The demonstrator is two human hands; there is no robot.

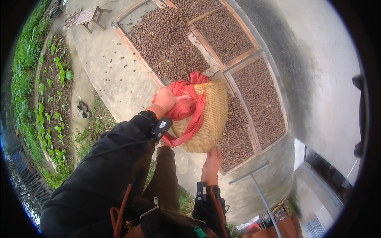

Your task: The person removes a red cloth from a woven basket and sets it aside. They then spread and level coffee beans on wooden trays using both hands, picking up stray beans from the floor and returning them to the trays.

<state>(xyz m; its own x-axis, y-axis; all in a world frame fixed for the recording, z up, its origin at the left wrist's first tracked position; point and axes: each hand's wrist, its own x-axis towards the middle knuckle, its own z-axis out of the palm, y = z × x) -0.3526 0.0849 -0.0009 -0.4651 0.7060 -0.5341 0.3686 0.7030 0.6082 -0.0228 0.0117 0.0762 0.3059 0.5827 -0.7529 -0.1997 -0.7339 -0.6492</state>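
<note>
Concrete yard with wooden trays [242, 55] of brown nuts [174, 43].
Left hand [164, 99] clenches the red straps [190, 107] at the basket [208, 119] rim; right hand [213, 160] presses flat under its base, basket tilted above the trays.

one head-worn fisheye looks steeply down, close over the woven basket [206, 119].

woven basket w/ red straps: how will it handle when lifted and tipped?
The woven basket probably stays fairly stiff: it keeps its shape between the left hand and right hand. The red straps look floppy and drape loosely. Its load is hidden, so weight is unclear.
</note>
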